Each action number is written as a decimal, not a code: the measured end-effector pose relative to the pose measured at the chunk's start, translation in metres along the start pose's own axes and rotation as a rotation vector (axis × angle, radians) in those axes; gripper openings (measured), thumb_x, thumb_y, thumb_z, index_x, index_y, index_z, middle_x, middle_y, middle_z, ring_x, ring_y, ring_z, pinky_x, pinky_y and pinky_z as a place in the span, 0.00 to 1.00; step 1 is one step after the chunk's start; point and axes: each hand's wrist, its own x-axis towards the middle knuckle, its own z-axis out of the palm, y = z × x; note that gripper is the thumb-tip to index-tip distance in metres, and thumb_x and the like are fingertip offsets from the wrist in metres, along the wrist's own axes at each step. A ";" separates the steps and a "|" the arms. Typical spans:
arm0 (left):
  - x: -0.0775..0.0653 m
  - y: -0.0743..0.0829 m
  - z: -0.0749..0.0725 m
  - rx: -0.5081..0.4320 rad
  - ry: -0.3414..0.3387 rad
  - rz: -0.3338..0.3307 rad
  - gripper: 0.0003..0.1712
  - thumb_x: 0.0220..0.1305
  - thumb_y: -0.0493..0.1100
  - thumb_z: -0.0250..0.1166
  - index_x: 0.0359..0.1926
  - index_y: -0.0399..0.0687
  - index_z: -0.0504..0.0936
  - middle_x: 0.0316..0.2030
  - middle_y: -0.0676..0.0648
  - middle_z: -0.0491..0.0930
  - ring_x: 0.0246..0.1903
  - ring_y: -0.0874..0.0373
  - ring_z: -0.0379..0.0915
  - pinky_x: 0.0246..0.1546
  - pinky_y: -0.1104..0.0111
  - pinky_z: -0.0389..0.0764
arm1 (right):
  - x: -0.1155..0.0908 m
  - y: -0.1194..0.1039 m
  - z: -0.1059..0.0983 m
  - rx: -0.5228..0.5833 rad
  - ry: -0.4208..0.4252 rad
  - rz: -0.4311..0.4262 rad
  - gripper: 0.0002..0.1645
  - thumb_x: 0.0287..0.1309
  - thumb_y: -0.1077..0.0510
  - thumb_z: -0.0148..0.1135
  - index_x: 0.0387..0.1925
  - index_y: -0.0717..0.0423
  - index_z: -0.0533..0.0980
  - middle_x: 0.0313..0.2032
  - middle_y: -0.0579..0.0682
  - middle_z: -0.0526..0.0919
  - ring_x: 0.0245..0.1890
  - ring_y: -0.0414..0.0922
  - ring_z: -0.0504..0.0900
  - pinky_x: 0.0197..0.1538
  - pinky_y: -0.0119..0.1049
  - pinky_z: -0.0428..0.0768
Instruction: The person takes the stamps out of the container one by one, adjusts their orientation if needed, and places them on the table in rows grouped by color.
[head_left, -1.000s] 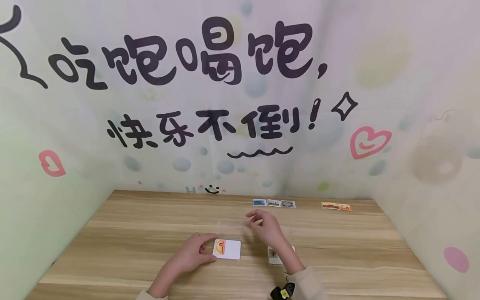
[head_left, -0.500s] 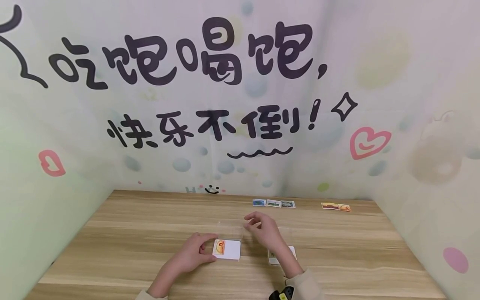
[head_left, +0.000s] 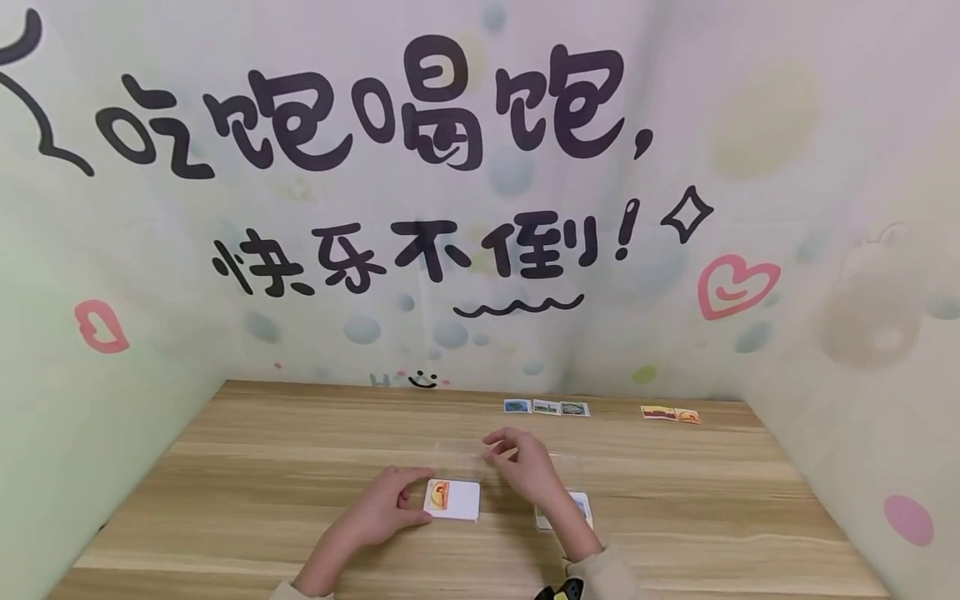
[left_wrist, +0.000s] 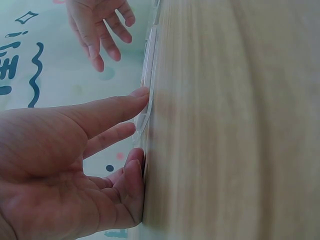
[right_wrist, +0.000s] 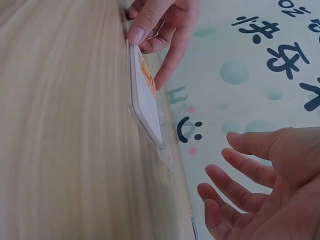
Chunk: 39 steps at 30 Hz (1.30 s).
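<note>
A clear plastic case (head_left: 457, 460) lies opened flat on the table, its lid folded toward the wall. In its near half sits a white card (head_left: 467, 502) bearing an orange stamp (head_left: 438, 495) at the left. My left hand (head_left: 384, 507) grips the case's left end, thumb at the near corner and index finger at the far one. Above and right of the lid hovers my right hand (head_left: 525, 467), its fingers loosely bent around nothing. Seen from the right wrist, that hand (right_wrist: 265, 190) is apart from the case, whose white card (right_wrist: 145, 97) rests flat.
Partly hidden by my right forearm, another clear case holds a white card (head_left: 583, 503). Toward the wall lie a row of three stamps (head_left: 547, 407) and, farther right, a pair of stamps (head_left: 660, 412). A printed cloth (head_left: 420, 200) hangs behind the wooden table (head_left: 285, 442).
My right hand has drifted slightly left and toward me, above the lid. The left hand stays in place on the case.
</note>
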 end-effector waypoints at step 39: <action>0.000 0.001 -0.002 0.007 -0.009 0.036 0.33 0.57 0.38 0.80 0.63 0.35 0.81 0.31 0.48 0.67 0.31 0.57 0.61 0.31 0.71 0.63 | -0.006 -0.008 0.021 0.034 -0.073 -0.090 0.10 0.66 0.65 0.70 0.46 0.67 0.83 0.36 0.55 0.86 0.32 0.43 0.77 0.35 0.32 0.77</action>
